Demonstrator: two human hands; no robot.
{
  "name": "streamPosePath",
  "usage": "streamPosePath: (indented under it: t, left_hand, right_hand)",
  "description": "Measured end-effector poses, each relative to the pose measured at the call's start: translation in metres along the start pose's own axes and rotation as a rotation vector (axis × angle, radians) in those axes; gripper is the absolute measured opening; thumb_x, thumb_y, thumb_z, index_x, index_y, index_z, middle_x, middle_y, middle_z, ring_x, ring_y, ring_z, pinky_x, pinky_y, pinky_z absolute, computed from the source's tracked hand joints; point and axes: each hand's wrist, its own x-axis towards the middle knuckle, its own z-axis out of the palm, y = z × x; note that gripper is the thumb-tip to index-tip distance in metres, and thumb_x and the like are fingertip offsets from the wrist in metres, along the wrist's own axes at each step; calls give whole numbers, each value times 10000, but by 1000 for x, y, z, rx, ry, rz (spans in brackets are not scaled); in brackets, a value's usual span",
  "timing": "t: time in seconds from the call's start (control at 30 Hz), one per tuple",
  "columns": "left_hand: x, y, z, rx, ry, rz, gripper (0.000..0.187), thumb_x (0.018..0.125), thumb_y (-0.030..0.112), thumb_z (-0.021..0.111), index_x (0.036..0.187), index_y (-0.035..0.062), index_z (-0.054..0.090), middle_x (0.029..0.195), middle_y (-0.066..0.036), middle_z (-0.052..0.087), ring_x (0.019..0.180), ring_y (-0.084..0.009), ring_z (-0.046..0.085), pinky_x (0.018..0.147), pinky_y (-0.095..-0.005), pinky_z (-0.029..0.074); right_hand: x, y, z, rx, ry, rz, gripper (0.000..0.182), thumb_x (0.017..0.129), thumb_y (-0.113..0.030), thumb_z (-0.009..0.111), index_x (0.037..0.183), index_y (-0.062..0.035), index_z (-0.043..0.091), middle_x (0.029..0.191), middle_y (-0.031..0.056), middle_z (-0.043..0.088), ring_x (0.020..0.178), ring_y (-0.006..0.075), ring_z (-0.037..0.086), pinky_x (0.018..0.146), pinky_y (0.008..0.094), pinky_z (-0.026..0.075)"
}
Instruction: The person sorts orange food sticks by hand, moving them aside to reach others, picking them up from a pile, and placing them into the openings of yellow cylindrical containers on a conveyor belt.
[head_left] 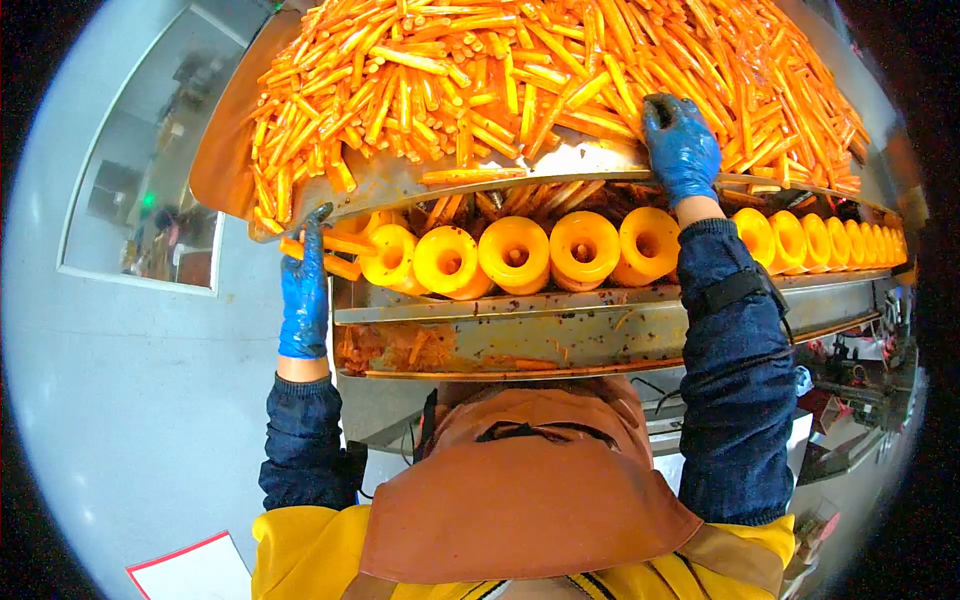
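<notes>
My left hand point(305, 300), in a stained blue glove, is at the left end of the row of yellow cups. Its fingers are closed on orange sticks point(342, 267) that look like peeled carrots, pointing right toward the nearest yellow cup point(390, 257). My right hand point(683, 150), also in a blue glove, is over the front lip of the metal tray point(590, 150), against the heaped orange sticks point(540, 75). Its fingers are curled with dark, dirty tips; what they hold, if anything, is hidden.
Round yellow cups with central holes point(514, 256) line up below the tray and continue right past my right forearm. A metal trough point(480, 335) with orange scraps runs beneath them. A pale wall point(150, 400) with a window point(150, 160) stands left.
</notes>
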Motion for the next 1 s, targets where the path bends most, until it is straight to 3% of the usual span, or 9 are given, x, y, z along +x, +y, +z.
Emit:
streamPosePath:
  t: [0.03, 0.2, 0.27, 0.47, 0.53, 0.57, 0.67, 0.93, 1.0]
  left_hand:
    - [4, 1, -3, 45, 55, -55, 437, 970, 446, 472, 1172, 85, 613, 843, 2, 573, 688, -72, 496, 559, -213, 360]
    - [9, 19, -3, -94, 165, 62, 409, 971, 419, 484, 1171, 86, 612, 821, 8, 580, 686, -74, 512, 557, -225, 388]
    - [8, 11, -2, -90, 11, -68, 310, 977, 259, 515, 1165, 29, 606, 964, -30, 627, 853, -111, 575, 743, -252, 478]
    - [9, -8, 10, 0, -89, -96, 316, 961, 238, 551, 1156, -4, 610, 970, -61, 650, 867, -140, 593, 776, -284, 481]
    - [21, -26, 2, 158, -14, 199, 332, 964, 264, 544, 1136, -12, 610, 958, -61, 653, 838, -149, 590, 763, -290, 483]
    - [25, -34, -6, 110, 9, 22, 324, 966, 288, 533, 1083, 1, 628, 936, -51, 650, 784, -118, 587, 680, -262, 479]
    - [21, -13, -7, 3, 85, -11, 367, 947, 393, 543, 1085, 67, 641, 935, -19, 647, 731, -98, 565, 564, -244, 425]
    - [18, -17, 3, -210, -166, -129, 311, 884, 257, 642, 1139, 81, 614, 999, -18, 643, 841, -119, 598, 690, -261, 481]
    - [16, -9, 3, -319, -130, -177, 361, 837, 110, 700, 1173, 28, 597, 1003, -39, 641, 852, -103, 599, 700, -246, 507]
  right_hand:
    - [0, 0, 1, 3, -1, -2, 261, 871, -357, 560, 974, -152, 683, 1037, 127, 642, 954, 327, 617, 831, 431, 492]
    - [0, 3, 2, 1, 34, -25, 254, 867, -350, 565, 967, -151, 686, 1025, 119, 649, 945, 330, 619, 826, 428, 494]
    - [-1, 1, 1, 8, 43, -33, 253, 866, -348, 565, 968, -150, 686, 1020, 119, 651, 944, 330, 619, 825, 426, 495]
    - [1, 2, 2, 15, 30, -24, 250, 867, -340, 563, 972, -150, 686, 1022, 123, 650, 944, 331, 619, 825, 422, 496]
    - [1, 3, 3, 9, 28, -30, 250, 867, -341, 562, 973, -150, 685, 1027, 125, 648, 947, 332, 618, 825, 424, 495]
    - [1, 3, 3, 3, 23, -28, 253, 867, -345, 560, 974, -152, 684, 1031, 126, 647, 949, 332, 618, 825, 428, 495]
    - [2, 5, 4, -1, 12, -25, 258, 868, -353, 557, 978, -156, 681, 1037, 127, 644, 953, 333, 617, 827, 433, 493]
    - [1, 4, 4, -6, 20, -14, 263, 871, -359, 552, 996, -166, 680, 1040, 125, 643, 953, 327, 619, 828, 434, 494]
    - [1, 6, 4, -12, 26, -39, 256, 868, -355, 559, 991, -167, 683, 1030, 116, 646, 940, 319, 623, 817, 430, 499]
